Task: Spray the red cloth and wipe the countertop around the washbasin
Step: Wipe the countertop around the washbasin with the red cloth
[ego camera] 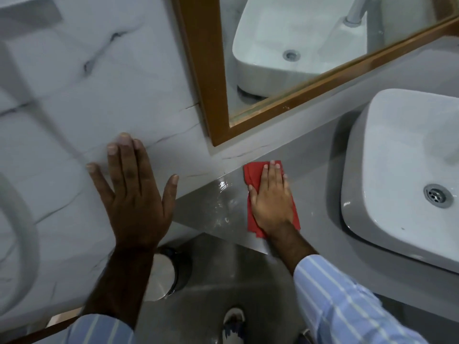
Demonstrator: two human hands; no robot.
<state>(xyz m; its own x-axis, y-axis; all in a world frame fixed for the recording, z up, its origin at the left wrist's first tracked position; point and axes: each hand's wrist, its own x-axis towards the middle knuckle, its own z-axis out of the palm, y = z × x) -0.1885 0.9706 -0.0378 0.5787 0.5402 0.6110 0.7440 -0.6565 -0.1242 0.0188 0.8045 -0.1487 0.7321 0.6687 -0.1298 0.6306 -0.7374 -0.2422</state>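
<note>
The red cloth [253,175] lies flat on the grey countertop [313,184], left of the white washbasin [397,150]. My right hand [272,199] presses palm-down on the cloth, fingers pointing toward the back wall. A wet, shiny patch [221,194] shows on the countertop just left of the cloth. My left hand [135,194] rests flat with spread fingers on the marble side wall [74,95], holding nothing. No spray bottle is in view.
A wood-framed mirror [248,115] hangs above the countertop and reflects the basin and tap. Below the counter's left end stands a round steel bin [161,276] on the grey floor. A shoe [233,321] shows at the bottom.
</note>
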